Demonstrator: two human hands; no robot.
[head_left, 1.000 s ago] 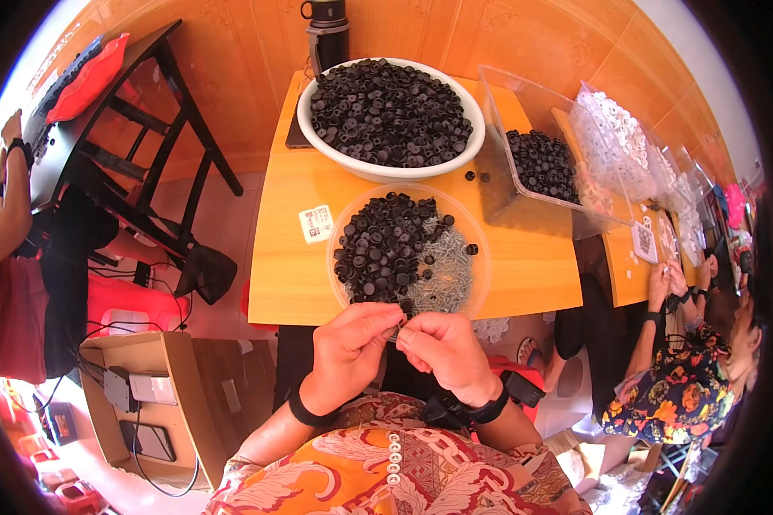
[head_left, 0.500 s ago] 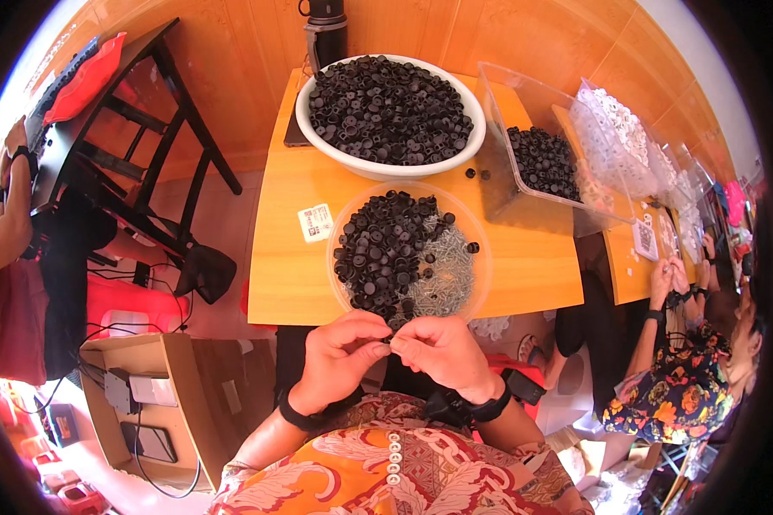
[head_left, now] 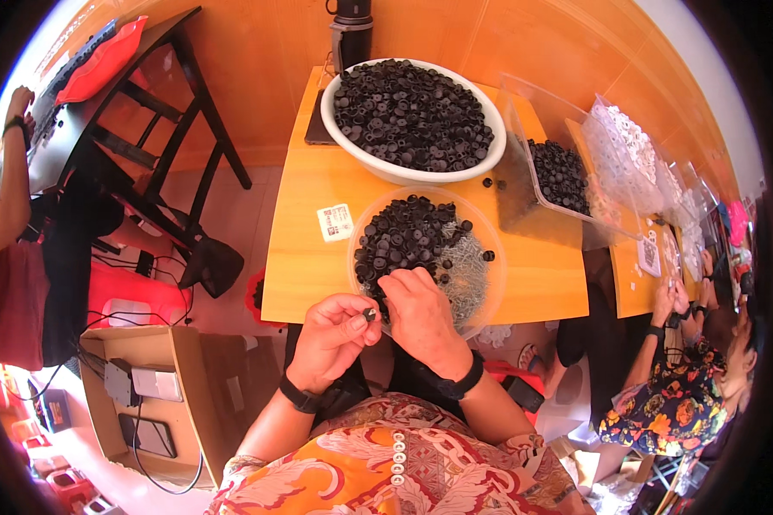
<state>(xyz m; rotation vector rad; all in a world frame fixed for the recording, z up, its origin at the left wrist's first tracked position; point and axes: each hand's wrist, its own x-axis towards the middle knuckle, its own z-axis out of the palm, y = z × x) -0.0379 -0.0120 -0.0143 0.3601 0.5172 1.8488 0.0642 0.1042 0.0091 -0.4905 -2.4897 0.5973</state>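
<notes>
In my left hand (head_left: 326, 339), thumb and fingers pinch a small round black cap (head_left: 369, 314) with a pale metal spot in its middle. My right hand (head_left: 421, 313) reaches over the near edge of a shallow clear round tray (head_left: 497, 283). Its fingers bend down at the heap of black caps (head_left: 404, 236); the tips are hidden, so their grip cannot be told. Beside the caps, on the tray's right side, lies a pile of thin silvery screws (head_left: 465, 279). A few loose caps rest on the screws.
Behind the tray stands a big white bowl (head_left: 500, 153) heaped with black caps. A clear plastic bin (head_left: 524, 206) with more caps is at its right. A labelled card (head_left: 335, 222) lies left; a dark flask (head_left: 352, 39) stands behind. Other people sit at both sides.
Both hands were together at the tray's near edge. Now they are apart: the left has drawn slightly back with the cap, and the right has moved forward to the heap.
</notes>
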